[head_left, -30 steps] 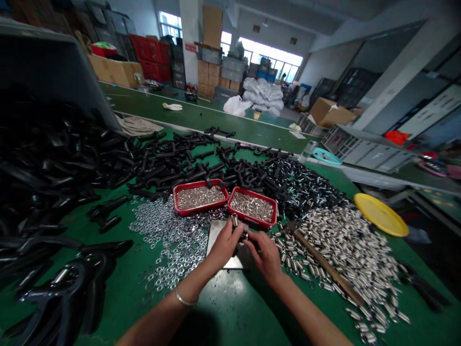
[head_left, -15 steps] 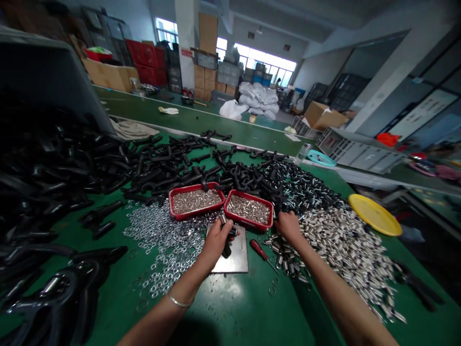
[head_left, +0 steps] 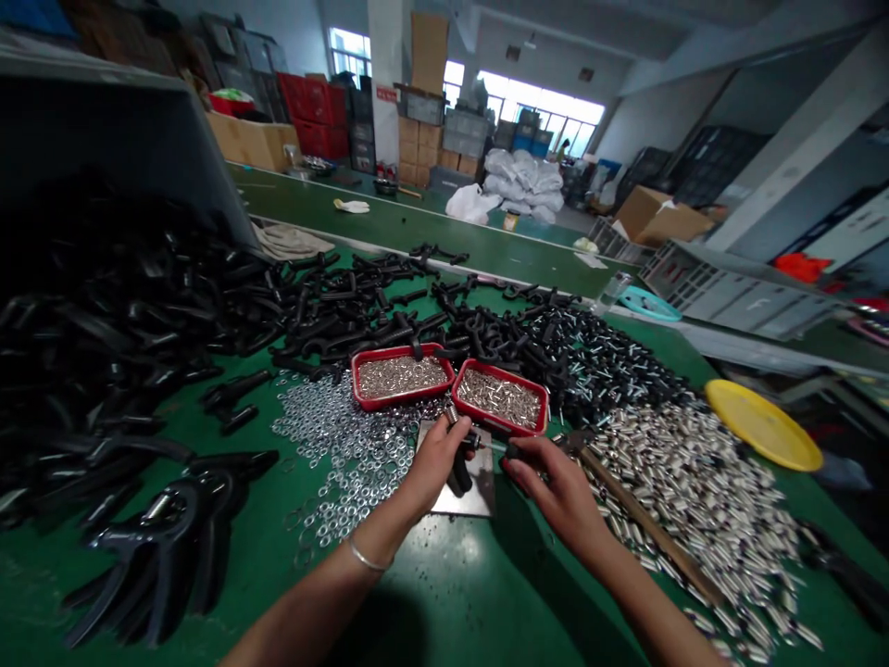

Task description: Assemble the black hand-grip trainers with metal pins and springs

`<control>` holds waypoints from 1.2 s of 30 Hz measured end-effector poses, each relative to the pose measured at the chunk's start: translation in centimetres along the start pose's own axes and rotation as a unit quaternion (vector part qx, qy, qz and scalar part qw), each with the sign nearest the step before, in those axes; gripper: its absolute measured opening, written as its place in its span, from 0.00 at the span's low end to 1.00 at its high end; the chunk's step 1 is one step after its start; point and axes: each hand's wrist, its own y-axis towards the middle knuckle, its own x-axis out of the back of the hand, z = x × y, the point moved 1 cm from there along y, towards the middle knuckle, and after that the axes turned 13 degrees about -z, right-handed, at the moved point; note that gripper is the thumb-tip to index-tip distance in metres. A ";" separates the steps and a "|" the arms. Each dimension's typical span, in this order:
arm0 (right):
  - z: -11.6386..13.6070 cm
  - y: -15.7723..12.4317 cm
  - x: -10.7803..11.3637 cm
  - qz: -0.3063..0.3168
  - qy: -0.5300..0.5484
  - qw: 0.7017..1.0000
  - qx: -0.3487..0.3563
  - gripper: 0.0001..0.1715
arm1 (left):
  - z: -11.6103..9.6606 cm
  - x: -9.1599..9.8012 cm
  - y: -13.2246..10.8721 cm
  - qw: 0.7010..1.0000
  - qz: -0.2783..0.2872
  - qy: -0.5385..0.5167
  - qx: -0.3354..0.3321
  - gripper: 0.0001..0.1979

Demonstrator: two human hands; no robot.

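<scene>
My left hand (head_left: pixel 439 456) is closed round a black plastic part (head_left: pixel 459 474) with a silver metal cylinder (head_left: pixel 453 414) at its upper end, held over a flat metal plate (head_left: pixel 472 500). Just to the right, my right hand (head_left: pixel 559 486) pinches a small dark piece (head_left: pixel 512 452) between thumb and fingers, its tip turned towards the black part. Its exact kind is too small to make out. Behind the hands stand two red trays, the left tray (head_left: pixel 362 400) with tiny metal pieces and the right tray (head_left: pixel 542 428) with small metal pins.
Silver rings (head_left: pixel 326 463) spread left of the plate. Black plastic parts (head_left: pixel 208 296) heap at the left and back. Right of my hand lie a wooden-handled hammer (head_left: pixel 649 528), silver cylinders (head_left: pixel 722 500) and black-headed screws (head_left: pixel 597 357). A yellow lid (head_left: pixel 764 426) sits at the right edge.
My right hand has come left from the pile beside the right tray to near my left hand, with a small dark piece in its fingers. The view has shifted, and the hammer shows now.
</scene>
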 end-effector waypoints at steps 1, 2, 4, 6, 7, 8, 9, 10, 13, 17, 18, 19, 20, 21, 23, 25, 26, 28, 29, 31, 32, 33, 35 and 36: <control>0.4 -0.2 -0.7 0.008 0.002 1.000 0.018 0.13 | 0.0 -0.1 -0.2 1.000 0.011 0.003 -0.002 0.22; 0.5 -0.3 -1.3 0.015 0.005 0.999 0.032 0.13 | -0.1 -0.1 -0.4 1.000 0.020 0.007 -0.005 0.22; 0.3 -0.5 -2.1 0.011 0.020 0.999 0.034 0.13 | -0.2 -0.2 -0.7 0.999 0.032 0.010 -0.007 0.22; 0.0 -0.7 -2.5 -0.014 0.040 0.999 0.005 0.12 | -0.5 -0.2 -0.8 0.999 0.036 0.011 -0.008 0.22; -0.2 -0.8 -2.6 -0.025 0.043 0.999 -0.001 0.11 | -0.6 -0.2 -0.8 0.999 0.037 0.017 -0.009 0.22; -0.3 -0.9 -2.7 -0.031 0.041 0.999 0.009 0.11 | -0.8 -0.2 -0.8 0.999 0.037 0.027 -0.011 0.22; -0.3 -1.0 -2.7 -0.028 0.033 0.998 0.036 0.11 | -0.9 -0.2 -0.8 0.998 0.039 0.042 -0.015 0.22; -0.3 -1.0 -2.7 -0.019 0.024 0.997 0.073 0.12 | -1.1 -0.2 -0.9 0.997 0.039 0.059 -0.022 0.21; -0.5 -0.8 -2.9 0.005 0.027 0.993 0.113 0.14 | -1.2 -0.2 -0.9 0.991 0.042 0.117 -0.057 0.18; -0.8 -0.4 -4.4 0.061 0.153 0.977 -0.134 0.20 | -0.6 0.0 -0.7 0.956 -0.005 0.243 -0.163 0.12; -0.7 -0.5 -4.8 0.087 0.195 0.957 -0.194 0.23 | -0.5 0.1 -0.6 0.944 -0.020 0.271 -0.188 0.11; -0.5 -0.5 -5.2 0.108 0.236 0.937 -0.236 0.24 | -0.4 0.2 -0.5 0.934 -0.027 0.289 -0.207 0.11; -0.3 -0.6 -5.4 0.123 0.274 0.916 -0.264 0.25 | -0.4 0.4 -0.5 0.929 -0.025 0.295 -0.222 0.11; -0.1 -0.6 -5.6 0.136 0.310 0.896 -0.288 0.25 | -0.5 0.5 -0.4 0.927 -0.014 0.291 -0.235 0.12; 0.3 -0.6 -5.6 0.187 0.374 0.843 -0.339 0.29 | -0.9 0.6 -0.4 0.929 0.030 0.266 -0.256 0.13; 0.5 -0.6 -5.4 0.257 0.392 0.799 -0.375 0.37 | -1.3 0.8 -0.3 0.931 0.065 0.243 -0.264 0.14; 0.5 -0.4 -5.3 0.273 0.370 0.807 -0.371 0.39 | -1.5 0.9 -0.2 0.934 0.067 0.236 -0.259 0.14; 0.4 0.0 -5.1 0.220 0.267 0.890 -0.295 0.39 | -1.6 1.0 0.1 0.942 0.051 0.230 -0.241 0.14; 0.3 0.2 -4.9 0.162 0.199 0.939 -0.230 0.35 | -1.6 1.0 0.2 0.944 0.045 0.228 -0.235 0.14; 0.2 0.5 -4.7 0.050 0.083 0.990 -0.102 0.29 | -1.6 1.0 0.2 0.943 0.048 0.224 -0.241 0.13; 0.1 0.5 -4.7 0.031 0.060 0.995 -0.072 0.27 | -1.6 1.0 0.2 0.940 0.056 0.223 -0.254 0.12; 0.1 0.4 -4.8 0.053 0.066 0.994 -0.076 0.28 | -1.6 0.9 0.1 0.934 0.063 0.223 -0.272 0.12; -0.1 0.2 -5.0 0.167 0.133 0.965 -0.152 0.35 | -1.7 0.9 -0.2 0.922 0.068 0.228 -0.304 0.11; -0.1 0.0 -5.0 0.210 0.163 0.946 -0.185 0.38 | -1.7 0.9 -0.3 0.917 0.067 0.234 -0.316 0.11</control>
